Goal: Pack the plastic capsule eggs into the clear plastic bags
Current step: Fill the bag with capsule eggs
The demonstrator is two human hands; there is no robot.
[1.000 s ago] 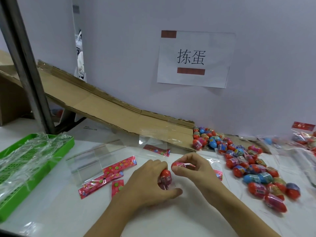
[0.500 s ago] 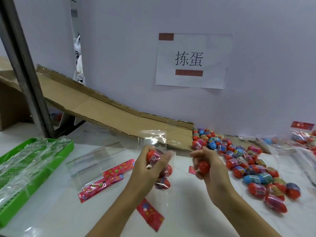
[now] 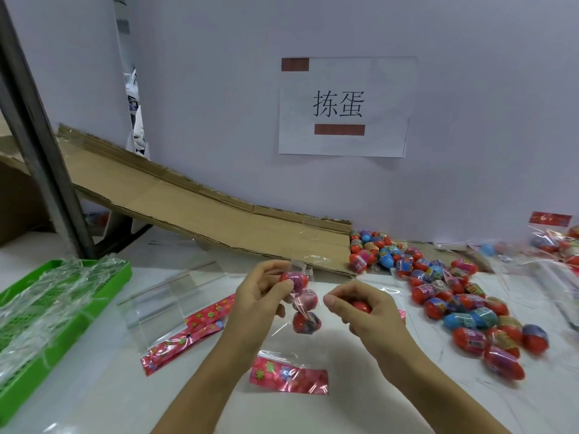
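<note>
Bag: a clear plastic bag (image 3: pixel 301 303) holding 3 capsule eggs was held up at frame centre by the left hand (image 3: pixel 260 303), fingers curled around it.
Right hand (image 3: pixel 363 308): closed around 1 red egg (image 3: pixel 361 306), just beside the bag.
Handling: film judged limp and slippery, best pinched at the mouth; eggs light, hard, prone to rolling.
Surface: white table (image 3: pixel 94 402), loose eggs (image 3: pixel 463 308) heaped at right, green tray (image 3: pixel 123 270) at left, cardboard ramp (image 3: pixel 194 208) behind.

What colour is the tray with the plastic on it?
Bright green tray, at the left of the head view.

Red, blue eggs (image 3: pixel 460 311); green tray (image 3: pixel 94 296); red flowered header (image 3: pixel 288 375).
</note>
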